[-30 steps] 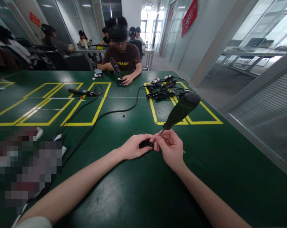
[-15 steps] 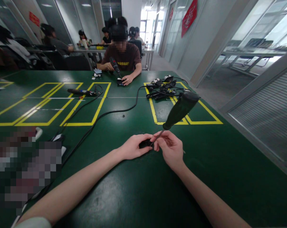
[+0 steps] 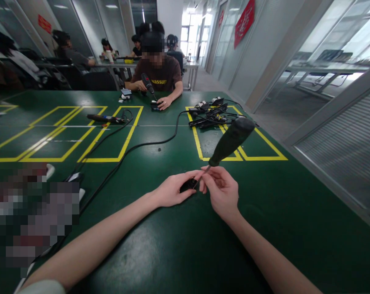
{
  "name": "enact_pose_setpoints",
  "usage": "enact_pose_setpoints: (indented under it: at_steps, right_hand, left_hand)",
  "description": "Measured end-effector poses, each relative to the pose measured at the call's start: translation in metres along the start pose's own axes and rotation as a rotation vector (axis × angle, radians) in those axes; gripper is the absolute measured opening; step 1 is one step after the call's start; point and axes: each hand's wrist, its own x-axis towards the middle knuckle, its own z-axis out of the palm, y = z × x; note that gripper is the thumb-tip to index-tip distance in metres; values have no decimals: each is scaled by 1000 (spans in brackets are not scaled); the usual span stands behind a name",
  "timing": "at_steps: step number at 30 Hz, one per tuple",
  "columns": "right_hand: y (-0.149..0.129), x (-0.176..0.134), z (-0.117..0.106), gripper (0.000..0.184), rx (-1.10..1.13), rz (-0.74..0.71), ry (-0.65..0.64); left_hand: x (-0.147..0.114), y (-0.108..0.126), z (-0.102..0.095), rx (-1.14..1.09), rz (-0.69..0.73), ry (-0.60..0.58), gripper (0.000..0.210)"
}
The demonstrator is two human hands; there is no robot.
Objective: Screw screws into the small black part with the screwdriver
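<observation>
- I see the screwdriver [image 3: 219, 155] tilted above the green table [image 3: 295, 212], handle [image 3: 232, 141] up and rightward, shaft [image 3: 207, 169] slanting down-left; probably stiff, top-heavy, best gripped by the handle.
- My right hand [image 3: 221, 190] pinches its shaft.
- My left hand [image 3: 174, 190] clasps the small black part [image 3: 187, 186] below, likely light, rigid; I'd hold its sides.

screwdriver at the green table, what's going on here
The left hand grips a small black part at the green table. The right hand pinches a screwdriver by its shaft, handle up and tip down at the part. Across the table, another person holds a drill over a black item.
</observation>
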Motion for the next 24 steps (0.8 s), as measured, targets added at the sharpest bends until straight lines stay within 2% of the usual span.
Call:
enact_pose_setpoints:
  at_steps: [8, 15, 19, 24]
  right_hand:
    - [-1, -3, -1, 9, -5, 4, -20]
    - [-2, -3, 2, 10, -4, 9, 0]
    - [-4, -1, 1, 3, -22, 1, -17]
    - [-5, 1, -1, 18, -45, -10, -61]
  left_hand:
    - [0, 4, -1, 40, 6, -30, 37]
    - [-3, -3, 3, 72, 43, 29, 45]
    - [-5, -9, 6, 81, 56, 58, 53]
    - [-6, -10, 6, 93, 59, 55, 46]
